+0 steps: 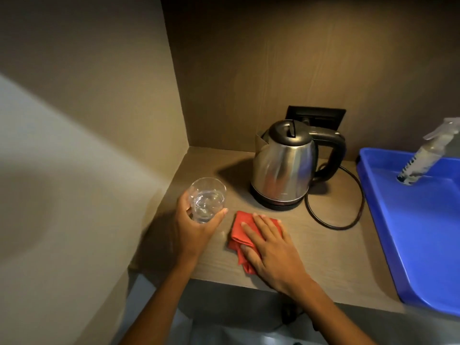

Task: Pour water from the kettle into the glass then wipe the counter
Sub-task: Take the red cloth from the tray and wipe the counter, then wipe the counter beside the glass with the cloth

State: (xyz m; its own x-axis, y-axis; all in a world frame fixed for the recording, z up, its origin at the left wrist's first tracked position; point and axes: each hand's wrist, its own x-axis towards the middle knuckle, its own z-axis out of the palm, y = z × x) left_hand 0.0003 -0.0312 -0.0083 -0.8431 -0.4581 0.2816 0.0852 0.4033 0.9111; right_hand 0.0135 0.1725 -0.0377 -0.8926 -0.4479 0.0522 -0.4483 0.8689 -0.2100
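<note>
A steel kettle (283, 165) with a black lid and handle stands upright on its base at the back of the wooden counter (323, 250). My left hand (196, 230) grips a clear glass (206, 199) with some water in it, at the counter's left side. My right hand (271, 247) lies flat, fingers spread, on a folded red cloth (239, 232) pressed onto the counter in front of the kettle.
A blue plastic tray (410, 235) fills the right side, with a spray bottle (425, 155) leaning in it. The kettle's black cord (348, 220) loops on the counter between kettle and tray. A wall socket (321, 115) sits behind the kettle. Walls close in left and back.
</note>
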